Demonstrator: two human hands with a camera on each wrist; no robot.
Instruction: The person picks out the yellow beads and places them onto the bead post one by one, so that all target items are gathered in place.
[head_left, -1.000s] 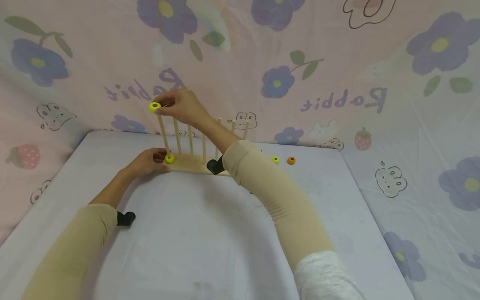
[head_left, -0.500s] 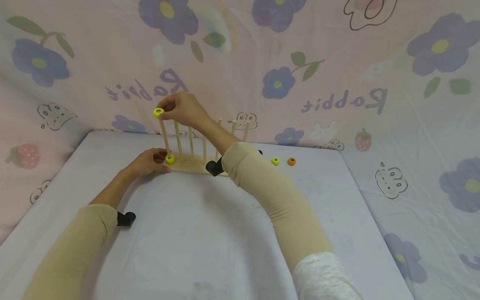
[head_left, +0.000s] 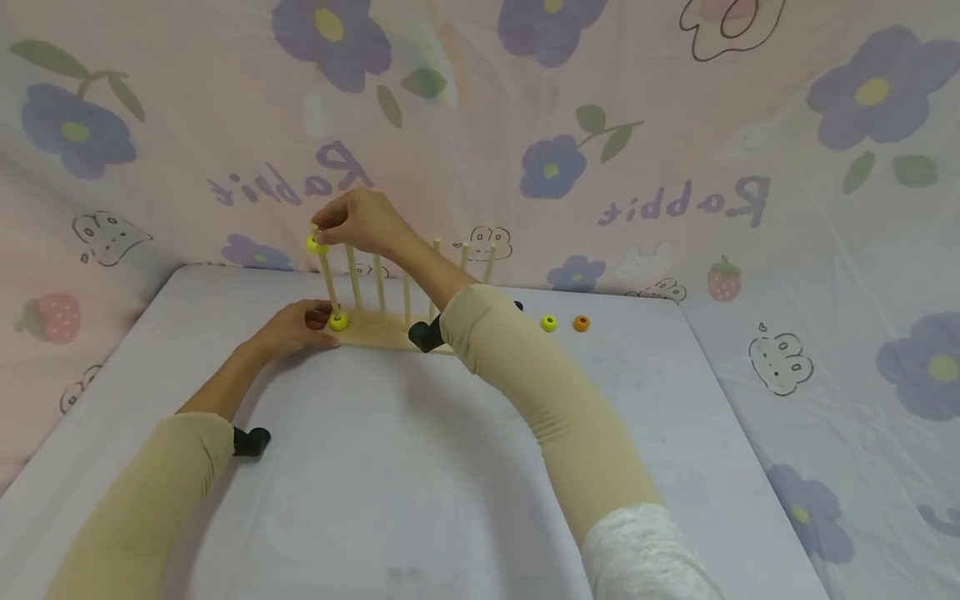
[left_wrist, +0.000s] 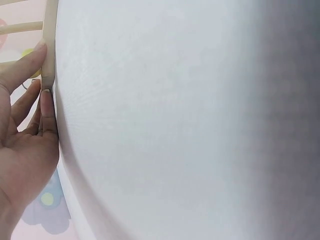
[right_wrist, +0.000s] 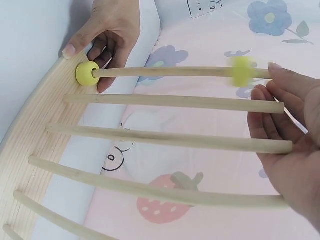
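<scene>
the upper yellow bead (right_wrist: 242,71) ringed the leftmost upright rod (right_wrist: 160,72) just below the empty, loosely parted fingers of the right hand (head_left: 367,223), while the left hand (head_left: 295,327) gripped the base (head_left: 375,333) near the counter's (head_left: 450,483) back edge.

Most beads (right_wrist: 87,73) are yellow, one bead (head_left: 581,325) orange — the pinkish backdrop (head_left: 480,108) purple-flowered.

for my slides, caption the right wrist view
Two yellow beads on one peg; left hand holding the wooden base, right hand near the tip

Flower-printed cloth (head_left: 465,142) behind a white table (head_left: 375,475)
</scene>
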